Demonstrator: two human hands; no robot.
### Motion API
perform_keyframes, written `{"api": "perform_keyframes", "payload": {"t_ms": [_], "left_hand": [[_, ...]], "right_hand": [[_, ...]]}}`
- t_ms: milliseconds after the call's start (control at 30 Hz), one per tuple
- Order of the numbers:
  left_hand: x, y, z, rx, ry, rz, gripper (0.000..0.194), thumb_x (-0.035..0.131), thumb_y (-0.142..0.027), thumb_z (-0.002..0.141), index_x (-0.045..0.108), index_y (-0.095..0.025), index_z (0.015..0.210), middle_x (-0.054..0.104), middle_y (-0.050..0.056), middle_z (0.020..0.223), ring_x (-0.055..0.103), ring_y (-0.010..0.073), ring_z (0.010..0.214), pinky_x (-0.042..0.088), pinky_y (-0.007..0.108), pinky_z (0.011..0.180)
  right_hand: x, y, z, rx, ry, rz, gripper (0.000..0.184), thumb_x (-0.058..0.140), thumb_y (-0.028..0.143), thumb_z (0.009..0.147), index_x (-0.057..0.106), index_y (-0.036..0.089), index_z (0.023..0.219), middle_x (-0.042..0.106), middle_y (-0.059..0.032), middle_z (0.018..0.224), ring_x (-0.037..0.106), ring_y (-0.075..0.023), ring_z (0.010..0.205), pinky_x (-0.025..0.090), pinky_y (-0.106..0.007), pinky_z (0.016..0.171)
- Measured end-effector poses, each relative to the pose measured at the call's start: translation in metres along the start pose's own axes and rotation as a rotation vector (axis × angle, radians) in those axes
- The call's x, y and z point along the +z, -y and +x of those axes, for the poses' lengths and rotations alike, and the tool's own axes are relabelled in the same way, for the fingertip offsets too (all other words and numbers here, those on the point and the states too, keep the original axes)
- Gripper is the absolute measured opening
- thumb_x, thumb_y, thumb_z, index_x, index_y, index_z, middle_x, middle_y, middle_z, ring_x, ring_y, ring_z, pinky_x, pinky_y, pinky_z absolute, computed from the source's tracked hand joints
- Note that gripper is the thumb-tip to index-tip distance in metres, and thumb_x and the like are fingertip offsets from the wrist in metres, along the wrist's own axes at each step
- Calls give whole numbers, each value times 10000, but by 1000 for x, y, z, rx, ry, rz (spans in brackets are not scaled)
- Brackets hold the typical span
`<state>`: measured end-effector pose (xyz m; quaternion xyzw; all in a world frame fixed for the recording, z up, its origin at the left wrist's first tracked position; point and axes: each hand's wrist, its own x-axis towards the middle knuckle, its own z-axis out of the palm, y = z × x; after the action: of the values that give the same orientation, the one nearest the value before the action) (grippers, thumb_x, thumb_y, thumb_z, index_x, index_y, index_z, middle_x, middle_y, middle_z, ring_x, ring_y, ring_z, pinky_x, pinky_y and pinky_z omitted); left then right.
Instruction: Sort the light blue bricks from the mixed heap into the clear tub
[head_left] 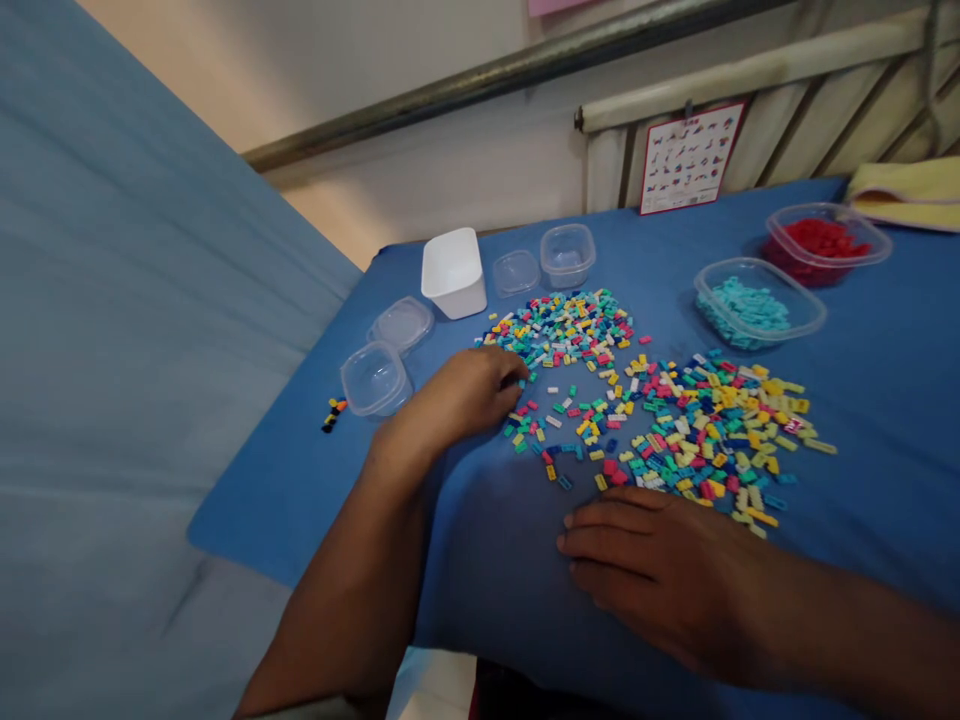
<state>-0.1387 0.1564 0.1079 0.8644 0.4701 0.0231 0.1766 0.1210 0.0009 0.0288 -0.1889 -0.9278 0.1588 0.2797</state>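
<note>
Several small coloured bricks point(660, 400) lie scattered in a wide heap on the blue table cloth point(885, 400). My left hand point(469, 392) rests knuckles-up at the heap's left edge, its fingers curled and pinched at the bricks; what they hold is hidden. My right hand point(660, 565) lies flat on the cloth just below the heap, fingers stretched out together and pointing left, holding nothing.
At the back left stand a white tub point(452, 272), small clear cups point(375, 378) point(568, 254) and loose lids point(403, 322). Clear trays hold turquoise bricks point(754, 305) and red bricks point(821, 240). A picture card point(688, 157) leans on the railing. Few dark bricks point(332, 413) lie near the left edge.
</note>
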Motion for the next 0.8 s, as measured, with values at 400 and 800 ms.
{"api": "perform_keyframes", "payload": {"t_ms": [400, 800], "left_hand": [[-2, -33, 24, 43, -155, -533, 225, 746, -324, 936, 775, -154, 1080, 732, 30, 893, 626, 146, 777, 500, 279, 704], [0, -149, 151, 409, -160, -131, 237, 641, -106, 962, 793, -152, 1137, 791, 68, 1083, 709, 203, 960, 508, 336, 850]], "right_hand": [[-12, -7, 7, -40, 92, -51, 235, 595, 241, 1101, 780, 198, 1239, 772, -62, 1397, 660, -227, 1314, 520, -423, 1123], [-16, -13, 15, -105, 151, -130, 220, 572, 259, 1101, 777, 188, 1140, 754, -75, 1394, 641, -234, 1290, 515, -413, 1042]]}}
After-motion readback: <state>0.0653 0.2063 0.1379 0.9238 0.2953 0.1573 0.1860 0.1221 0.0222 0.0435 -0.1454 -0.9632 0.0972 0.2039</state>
